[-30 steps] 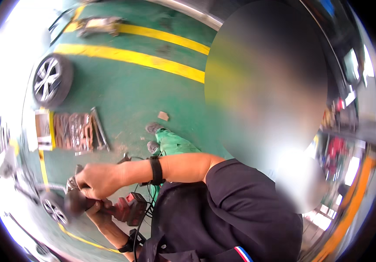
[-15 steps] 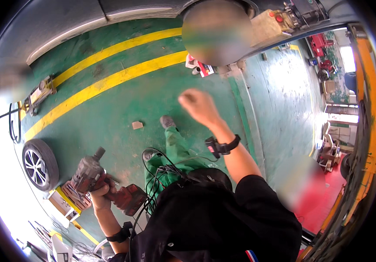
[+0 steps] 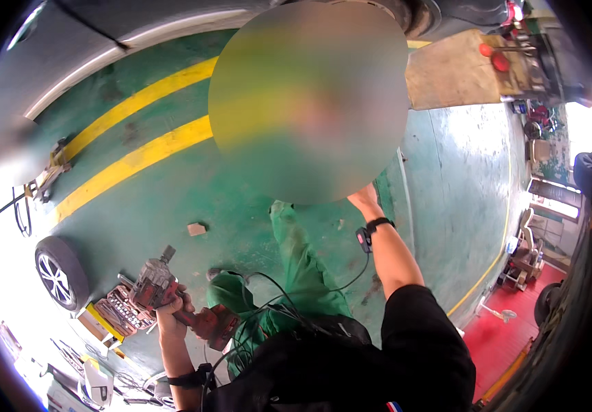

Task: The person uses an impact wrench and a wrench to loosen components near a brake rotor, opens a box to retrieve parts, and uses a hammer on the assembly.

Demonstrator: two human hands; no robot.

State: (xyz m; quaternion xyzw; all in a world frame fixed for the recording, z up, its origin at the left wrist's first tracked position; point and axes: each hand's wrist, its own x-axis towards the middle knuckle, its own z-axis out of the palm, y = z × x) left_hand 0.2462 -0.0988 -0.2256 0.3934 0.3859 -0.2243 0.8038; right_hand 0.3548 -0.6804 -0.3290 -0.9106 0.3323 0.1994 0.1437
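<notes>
My left hand [image 3: 174, 312], at the lower left, is wrapped round the grip of a red and grey cordless impact wrench [image 3: 153, 283]. A dark socket on the wrench's nose points up and away from me. My right arm reaches forward with a black strap and a small device at the wrist. Only the back part of my right hand [image 3: 365, 198] shows; a large blurred patch covers its fingers, so what it touches or holds is hidden. Black cables [image 3: 286, 299] run over my lap and green trousers.
A wheel with tyre [image 3: 62, 273] stands at the left, near an open socket set [image 3: 124, 307] on a yellow-edged cart. A floor jack [image 3: 50, 172] lies farther off. A small tan block [image 3: 197, 229] rests on the green floor. A tan-topped unit with red knobs [image 3: 454, 70] is at the far right.
My right hand has shifted right and lower in view, its fingers now behind the blurred patch. The impact wrench, still in my left hand, sits slightly more to the right. My view has turned somewhat.
</notes>
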